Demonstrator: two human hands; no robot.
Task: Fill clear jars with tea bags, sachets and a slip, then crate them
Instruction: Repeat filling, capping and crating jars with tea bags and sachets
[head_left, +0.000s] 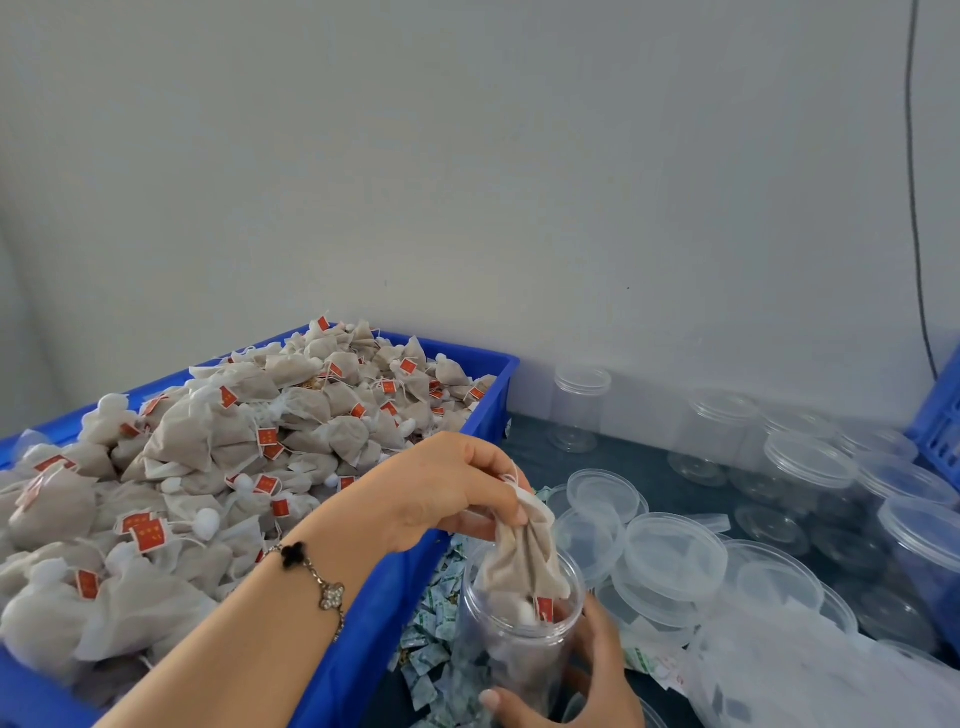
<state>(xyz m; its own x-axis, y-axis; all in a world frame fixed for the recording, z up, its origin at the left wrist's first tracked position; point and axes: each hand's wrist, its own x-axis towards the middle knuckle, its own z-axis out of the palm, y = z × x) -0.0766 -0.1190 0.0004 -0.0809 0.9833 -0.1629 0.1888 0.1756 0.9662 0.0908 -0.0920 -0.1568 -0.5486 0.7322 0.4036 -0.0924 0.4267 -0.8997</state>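
My left hand (457, 488) pinches the top of a beige tea bag (522, 564) and holds it in the mouth of a clear jar (511, 649). The jar stands upright at the bottom centre, with other tea bags and a red tag visible inside. My right hand (582, 680) wraps around the jar's lower side. A blue crate (395, 597) to the left is heaped with tea bags (218, 467) with red tags. Small green-and-white sachets (434, 618) lie between the crate and the jar.
Clear lids (675, 551) are piled to the right of the jar. Several empty clear jars (582, 405) stand along the wall at the back right. A clear plastic bag (810, 675) lies at the bottom right. A second blue crate (940, 421) shows at the right edge.
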